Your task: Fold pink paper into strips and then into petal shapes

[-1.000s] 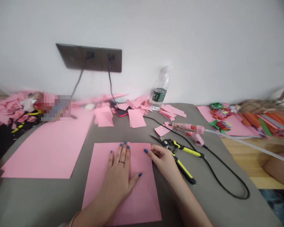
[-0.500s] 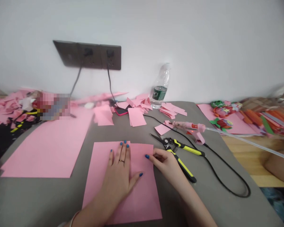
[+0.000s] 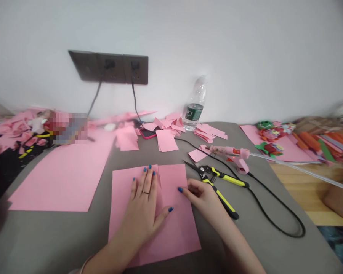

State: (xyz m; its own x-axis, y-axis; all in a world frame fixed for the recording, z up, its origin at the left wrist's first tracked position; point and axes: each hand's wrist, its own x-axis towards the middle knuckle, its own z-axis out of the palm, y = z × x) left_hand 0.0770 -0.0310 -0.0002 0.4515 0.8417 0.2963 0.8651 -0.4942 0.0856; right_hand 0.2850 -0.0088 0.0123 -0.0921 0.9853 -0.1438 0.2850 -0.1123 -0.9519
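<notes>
A pink paper sheet [image 3: 174, 228] lies on the grey table [image 3: 60, 239] in front of me, with a short tear running down from its far edge. My left hand [image 3: 144, 207] presses flat on the sheet, fingers spread, left of the tear. My right hand [image 3: 201, 196] pinches the sheet's right part near its edge, fingers curled. Black and yellow cutters [image 3: 217, 182] lie just right of that hand.
A pink glue gun [image 3: 231, 154] with a black cord [image 3: 274, 217] lies beyond the cutters. A larger pink sheet [image 3: 63, 175] lies at left. Pink paper pieces [image 3: 165, 139], a phone and a water bottle [image 3: 194, 106] sit by the wall. Another person's arm [image 3: 338, 201] shows at right.
The sheet has shifted a little and a tear has opened at its far edge beside my left fingertips. Both hands stay on the paper.
</notes>
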